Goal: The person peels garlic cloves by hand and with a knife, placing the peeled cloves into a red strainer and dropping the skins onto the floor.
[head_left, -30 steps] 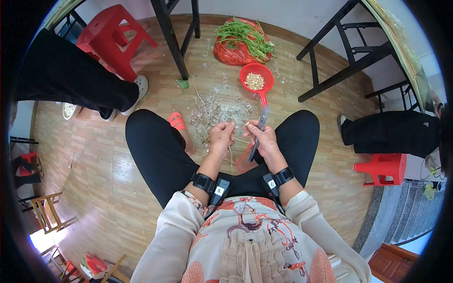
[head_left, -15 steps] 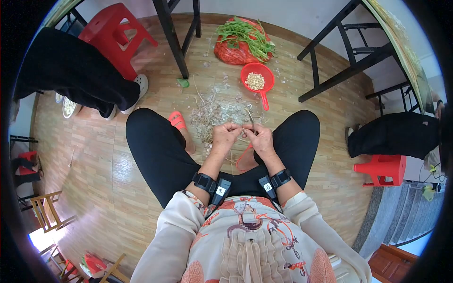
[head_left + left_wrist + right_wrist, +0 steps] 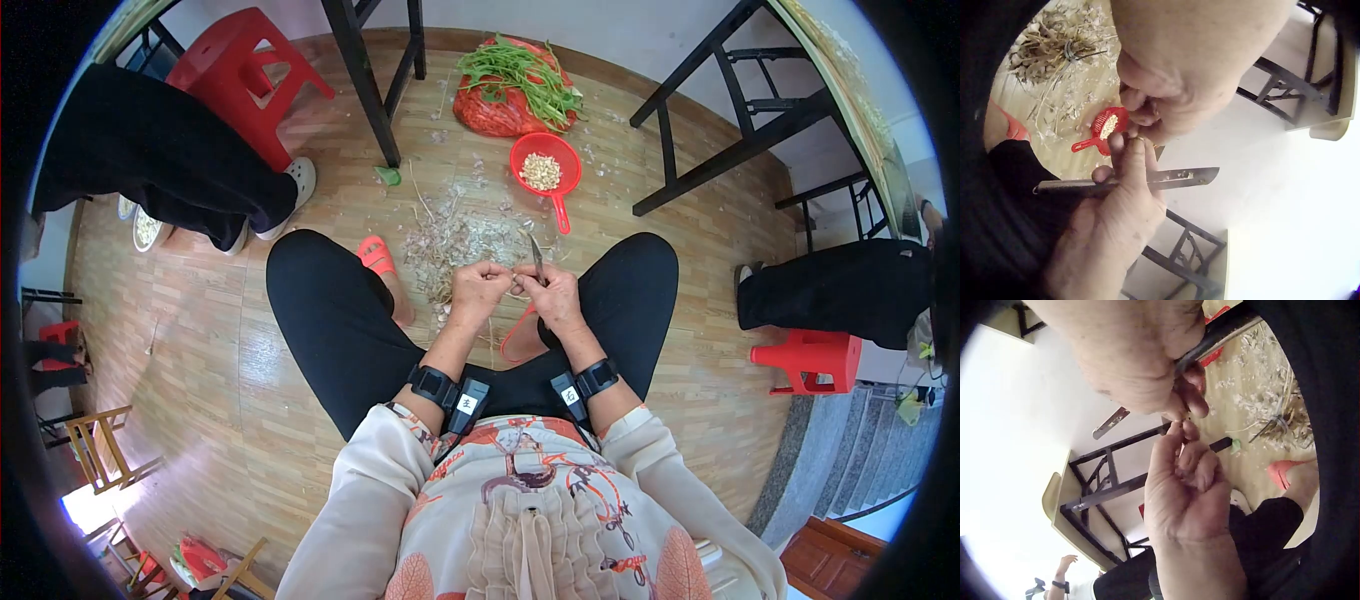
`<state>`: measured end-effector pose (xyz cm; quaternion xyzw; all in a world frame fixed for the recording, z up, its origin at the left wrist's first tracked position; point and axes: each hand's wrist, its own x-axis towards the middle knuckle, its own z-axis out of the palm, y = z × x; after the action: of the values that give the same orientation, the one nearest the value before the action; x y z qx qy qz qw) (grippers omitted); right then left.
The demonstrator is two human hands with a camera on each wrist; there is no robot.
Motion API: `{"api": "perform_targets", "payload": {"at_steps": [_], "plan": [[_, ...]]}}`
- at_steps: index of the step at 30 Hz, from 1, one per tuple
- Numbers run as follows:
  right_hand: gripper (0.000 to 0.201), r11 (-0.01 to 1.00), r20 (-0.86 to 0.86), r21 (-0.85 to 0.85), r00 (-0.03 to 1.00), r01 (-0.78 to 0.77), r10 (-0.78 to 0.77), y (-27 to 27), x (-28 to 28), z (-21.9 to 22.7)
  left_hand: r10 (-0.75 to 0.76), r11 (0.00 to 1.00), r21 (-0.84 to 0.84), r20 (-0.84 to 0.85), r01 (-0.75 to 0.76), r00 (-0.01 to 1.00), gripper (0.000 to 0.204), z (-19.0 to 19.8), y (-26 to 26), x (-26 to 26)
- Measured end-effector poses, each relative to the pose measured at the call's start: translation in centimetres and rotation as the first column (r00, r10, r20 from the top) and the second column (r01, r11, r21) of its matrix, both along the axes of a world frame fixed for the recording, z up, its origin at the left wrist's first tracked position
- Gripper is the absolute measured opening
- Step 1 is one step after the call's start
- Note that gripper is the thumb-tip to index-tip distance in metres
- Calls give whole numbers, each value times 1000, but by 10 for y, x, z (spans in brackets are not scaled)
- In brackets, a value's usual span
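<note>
Both hands meet at the fingertips between the knees in the head view. The right hand (image 3: 556, 302) has its fingers curled round a knife (image 3: 1175, 179), whose flat blade carries small pale bits in the left wrist view. The left hand (image 3: 479, 291) pinches a small pale piece (image 3: 1177, 422) at its thumb and fingertip, where the right fingertips also touch; the piece is mostly hidden. Beyond the hands, a red long-handled strainer (image 3: 545, 143) on the floor holds peeled pale cloves (image 3: 541, 172).
Dry peelings and stalks (image 3: 450, 245) lie on the floor before the hands. Behind the strainer stands a red net bag (image 3: 490, 118) with green stems on top. Black table legs (image 3: 385, 120), red stools (image 3: 822, 360) and two people in dark trousers are around.
The hands, apart one second ago, have come together at the fingertips. The knife has turned in the right hand from across the palm to pointing forward. A person's feet at the right shifted slightly.
</note>
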<state>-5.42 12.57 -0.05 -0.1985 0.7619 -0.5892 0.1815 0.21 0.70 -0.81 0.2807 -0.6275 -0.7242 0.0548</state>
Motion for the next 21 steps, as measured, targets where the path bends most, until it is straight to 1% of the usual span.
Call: {"api": "perform_targets", "payload": {"at_steps": [1,2,3,4,5,7,9,11,12,13,15,17,18,19,20,21], "plan": [[13,999,76,-43,997,9,-6,0,0,0,9,992,127,2,-9,1000,8,4,-1,1],[13,999,76,-43,997,10,-6,1,-1,1,17,968,252,6,-17,1000,7,6,-1,1],[15,999,170,-44,986,13,-6,0,0,10,16,968,252,6,-17,1000,7,6,-1,1],[17,999,262,-44,965,17,-5,0,0,16,25,954,300,8,-27,1000,7,6,-1,1],[17,999,262,-45,965,17,-5,0,-1,16,35,937,348,12,-37,999,8,6,-1,1],[18,998,353,-56,935,18,3,1,-1,17,41,924,380,19,-45,999,8,5,-2,1],[19,998,335,-54,942,12,7,0,0,18,47,910,412,25,-53,999,8,6,-3,0],[19,999,317,-52,948,6,11,-1,1,17,20,950,312,37,-31,999,8,9,0,-1],[19,998,339,-60,941,35,-13,-2,0,16,21,950,312,37,-31,999,8,11,0,-1],[19,996,360,-67,932,65,-36,-2,0,15,14,945,326,30,-23,999,8,13,0,-1],[17,993,386,-93,922,78,-36,-2,0,17,7,940,340,22,-14,1000,8,12,-1,0],[15,989,410,-119,911,91,-35,-1,0,17,0,906,424,13,-5,1000,9,6,-4,0],[15,981,429,-141,901,134,-62,-1,-1,15,1,905,425,14,-6,1000,9,4,-3,0],[16,971,448,-162,890,177,-87,-1,-1,14,80,884,462,8,-75,997,9,3,-2,0],[16,971,448,-162,890,177,-87,-1,-2,15,159,856,498,6,-141,987,10,2,-2,0],[16,951,519,-185,846,249,-121,1,-4,17,159,856,498,6,-141,987,10,1,-3,0]]}}
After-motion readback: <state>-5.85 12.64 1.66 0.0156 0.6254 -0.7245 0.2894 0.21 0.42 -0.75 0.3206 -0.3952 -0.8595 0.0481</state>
